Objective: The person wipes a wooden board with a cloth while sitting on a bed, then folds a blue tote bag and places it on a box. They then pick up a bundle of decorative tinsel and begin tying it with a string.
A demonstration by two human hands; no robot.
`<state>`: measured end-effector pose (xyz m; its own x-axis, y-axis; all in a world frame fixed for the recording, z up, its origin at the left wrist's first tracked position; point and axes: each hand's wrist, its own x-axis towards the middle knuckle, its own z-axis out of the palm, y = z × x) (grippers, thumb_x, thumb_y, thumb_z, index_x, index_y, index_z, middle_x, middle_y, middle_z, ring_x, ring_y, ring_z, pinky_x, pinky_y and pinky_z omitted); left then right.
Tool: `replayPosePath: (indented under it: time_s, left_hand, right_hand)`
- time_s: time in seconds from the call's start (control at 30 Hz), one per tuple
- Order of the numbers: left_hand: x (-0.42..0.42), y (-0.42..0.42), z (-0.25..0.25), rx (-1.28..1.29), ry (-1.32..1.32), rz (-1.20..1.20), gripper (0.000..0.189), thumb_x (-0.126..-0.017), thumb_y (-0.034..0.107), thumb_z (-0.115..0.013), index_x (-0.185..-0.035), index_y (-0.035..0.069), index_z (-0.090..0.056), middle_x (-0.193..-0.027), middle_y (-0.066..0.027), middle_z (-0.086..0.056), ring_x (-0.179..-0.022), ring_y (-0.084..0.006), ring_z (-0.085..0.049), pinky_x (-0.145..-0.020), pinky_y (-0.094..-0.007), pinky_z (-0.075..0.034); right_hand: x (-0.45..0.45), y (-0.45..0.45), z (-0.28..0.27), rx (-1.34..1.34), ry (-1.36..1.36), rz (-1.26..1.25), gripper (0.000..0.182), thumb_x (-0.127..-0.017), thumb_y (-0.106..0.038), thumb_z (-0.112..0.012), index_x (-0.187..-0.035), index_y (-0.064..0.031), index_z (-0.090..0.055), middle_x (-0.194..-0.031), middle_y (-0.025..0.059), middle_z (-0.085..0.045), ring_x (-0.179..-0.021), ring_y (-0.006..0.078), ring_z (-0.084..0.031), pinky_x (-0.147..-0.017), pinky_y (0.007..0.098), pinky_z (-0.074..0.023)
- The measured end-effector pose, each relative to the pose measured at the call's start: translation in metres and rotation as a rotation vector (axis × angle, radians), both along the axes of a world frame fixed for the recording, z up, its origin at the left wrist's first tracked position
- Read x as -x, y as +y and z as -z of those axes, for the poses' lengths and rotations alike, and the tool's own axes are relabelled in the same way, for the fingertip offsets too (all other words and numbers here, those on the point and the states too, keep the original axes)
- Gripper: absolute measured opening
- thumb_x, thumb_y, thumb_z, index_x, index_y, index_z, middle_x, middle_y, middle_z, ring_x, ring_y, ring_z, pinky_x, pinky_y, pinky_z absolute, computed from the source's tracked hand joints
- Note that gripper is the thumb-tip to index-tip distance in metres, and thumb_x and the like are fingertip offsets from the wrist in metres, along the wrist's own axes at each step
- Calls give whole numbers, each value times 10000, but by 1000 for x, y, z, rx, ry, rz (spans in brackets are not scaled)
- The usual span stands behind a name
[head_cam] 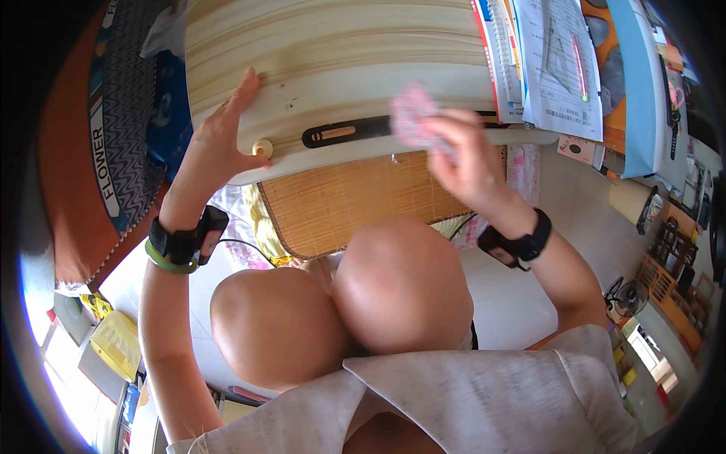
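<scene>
A wood-grain board [340, 51], apparently a tabletop, lies before me. My left hand [218, 133] is spread at its left side, fingers apart and holding nothing. The thumb tip is beside a small round cream-coloured knob [262, 148]; contact is hard to tell. Between the fingers of my right hand [465, 150] is a crumpled pink-and-white cloth [414, 113], blurred, over the board's near edge. Behind the cloth runs a black slotted strip [368, 129], partly hidden by it.
Papers and notebooks [558, 68] with a pen [578, 65] are stacked at the right. A patterned textile [127, 113] hangs over a brown surface at left. Below the board is a bamboo mat [351, 193], close to my knees [402, 284]. A fan [629, 298] stands far right.
</scene>
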<state>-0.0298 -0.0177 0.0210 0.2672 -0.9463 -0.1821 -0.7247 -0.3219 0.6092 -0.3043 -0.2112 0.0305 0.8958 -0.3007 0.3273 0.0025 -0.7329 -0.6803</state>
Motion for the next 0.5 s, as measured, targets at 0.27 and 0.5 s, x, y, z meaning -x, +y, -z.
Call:
replayPosePath:
  time_s: [0.27, 0.5]
  left_hand:
    - [3, -3, -2, -6, 37, -15, 1188, -475, -2, -823, -1454, 163, -171, -1381, -118, -427, -1268, -284, -410, -1043, -352, -371]
    - [2, -1, -1, 2, 60, -11, 1171, -485, -5, -824, -1450, 160, -182, -1382, -120, -425, -1284, -283, -389, -1054, -350, -354]
  right_hand:
    - [-58, 23, 25, 446, 201, -383, 332, -718, -177, -657, -1038, -119, -591, -964, -2, -572, -932, 171, -514, -812, 326, -433]
    - [-38, 30, 26, 364, 224, -198, 313, -718, -153, -633, -1021, -85, -595, -998, 11, -597, -929, 172, -537, -783, 324, -440]
